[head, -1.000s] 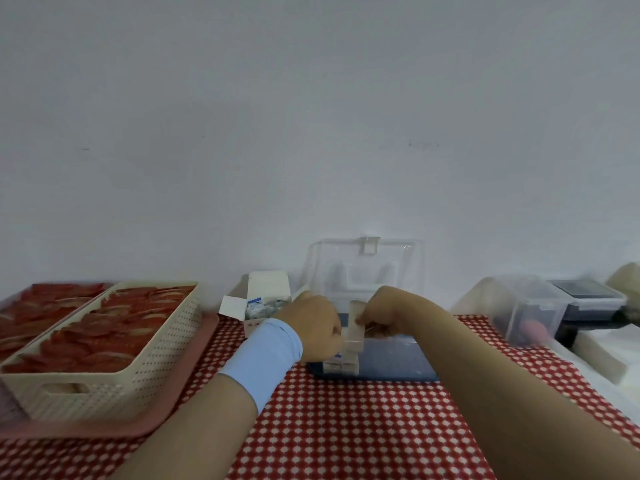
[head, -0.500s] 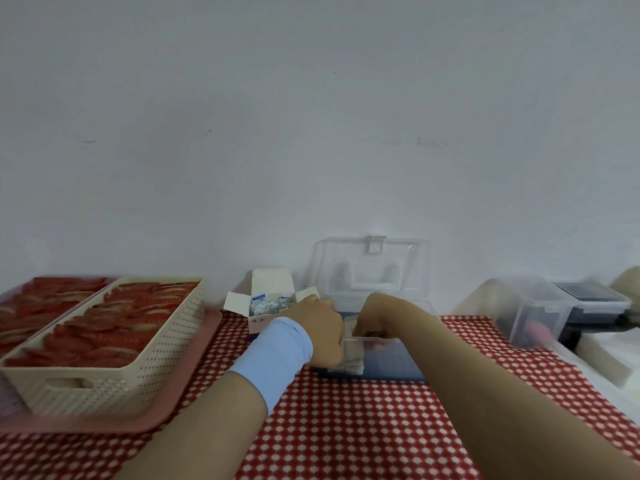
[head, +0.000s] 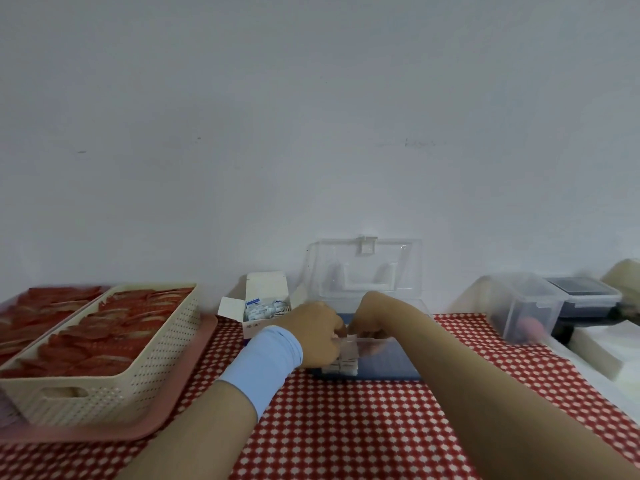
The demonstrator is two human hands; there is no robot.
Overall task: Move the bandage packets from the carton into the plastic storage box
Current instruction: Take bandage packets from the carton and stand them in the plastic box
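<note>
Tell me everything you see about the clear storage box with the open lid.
The plastic storage box is clear-walled with a blue-looking base; its hinged lid stands open, latch tab on top. It sits on the red checked cloth beside the carton. White packets stack in its front left corner, where left hand and right hand meet.

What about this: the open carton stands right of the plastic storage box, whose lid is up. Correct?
No. The head view shows the open carton standing left of the plastic storage box, whose lid is up.
</note>
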